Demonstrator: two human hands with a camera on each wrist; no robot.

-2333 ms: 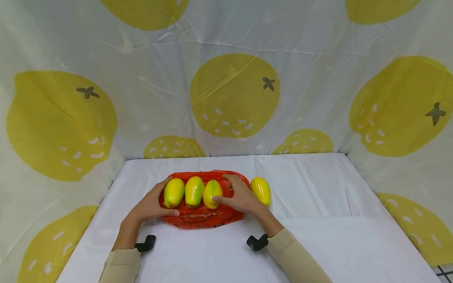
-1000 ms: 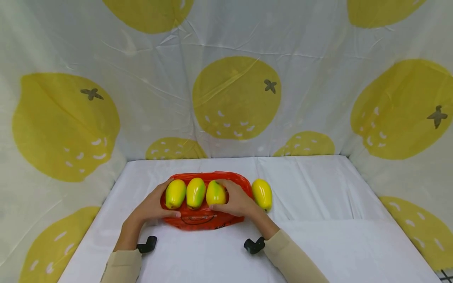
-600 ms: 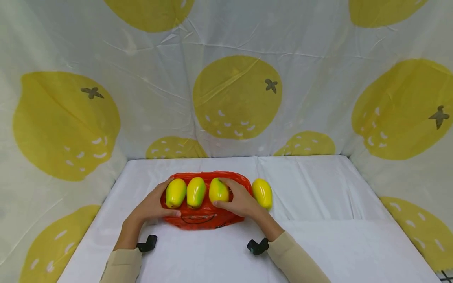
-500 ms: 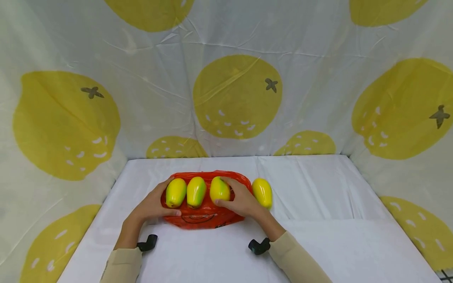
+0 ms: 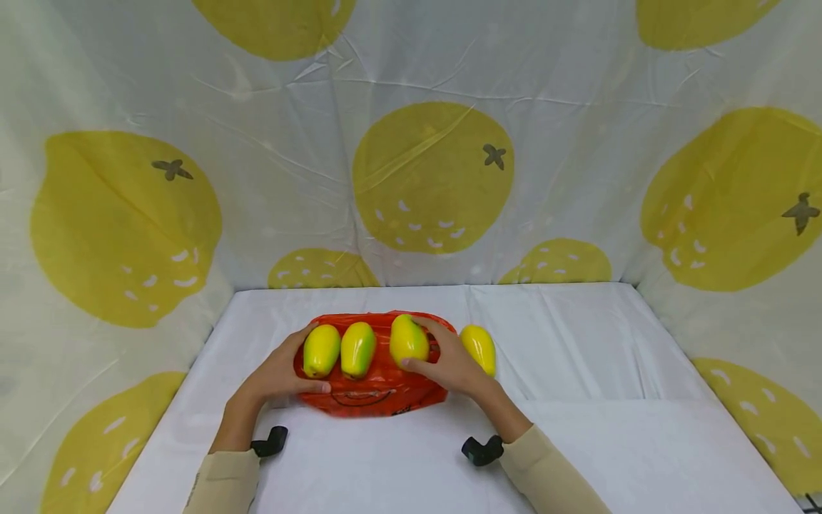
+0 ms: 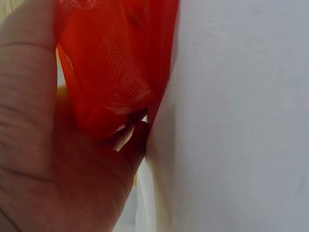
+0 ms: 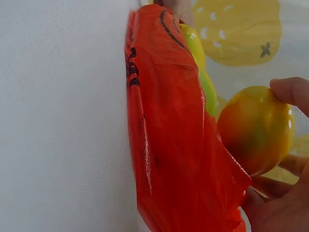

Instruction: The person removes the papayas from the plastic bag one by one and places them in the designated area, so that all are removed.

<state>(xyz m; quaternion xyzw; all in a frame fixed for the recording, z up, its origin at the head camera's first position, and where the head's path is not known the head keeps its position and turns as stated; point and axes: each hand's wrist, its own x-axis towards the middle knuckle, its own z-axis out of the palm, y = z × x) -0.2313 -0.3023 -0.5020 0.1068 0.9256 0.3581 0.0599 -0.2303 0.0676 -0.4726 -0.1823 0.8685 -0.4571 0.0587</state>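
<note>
A red plastic bag (image 5: 379, 404) with a dark smile-like line on its front lies spread on the white cloth. My left hand (image 5: 277, 373) holds its left end, the plastic between thumb and fingers in the left wrist view. Two glossy yellow-green mangoes, a left one (image 5: 321, 351) and a middle one (image 5: 357, 350), rest in the bag. My right hand (image 5: 452, 363) grips a third mango (image 5: 407, 338) between thumb and fingers. In the right wrist view this mango (image 7: 256, 130) shows raised at the bag's edge, its lower side tinted red.
Another yellow mango (image 5: 480, 350) lies on the cloth right of the bag, partly behind my right hand. The white-covered table (image 5: 616, 442) is enclosed by a curtain (image 5: 565, 178) printed with large lemons. Black devices are worn on both wrists.
My right hand has closed round the third mango and carried it up and to the right, widening the gap to the middle one. My left hand has stayed at the bag's left end.
</note>
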